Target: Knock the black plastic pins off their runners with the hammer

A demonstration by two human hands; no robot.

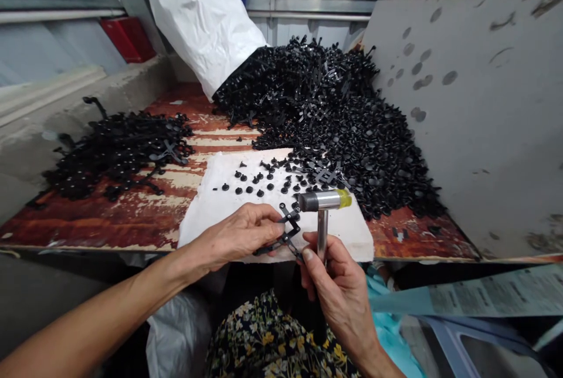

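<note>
A black linked piece (288,228) with crossing arms is pinched in the fingers of my left hand (246,228), above the front of a white cloth (200,208). My right hand (336,284) is closed around a small hammer (323,199) with a metal head, one dark face and one yellow face; its thumb and fingertip also touch the lower right end of the linked piece. Several small black pegs (260,193) stand on the cloth beyond my hands. Flat black crossed strips (325,173) lie at the cloth's right back part.
A large heap of black parts (329,96) spills from a white sack (206,20) at the back. A smaller pile of black pieces (118,155) lies left on the worn red table (88,220). A grey board (484,102) leans at the right.
</note>
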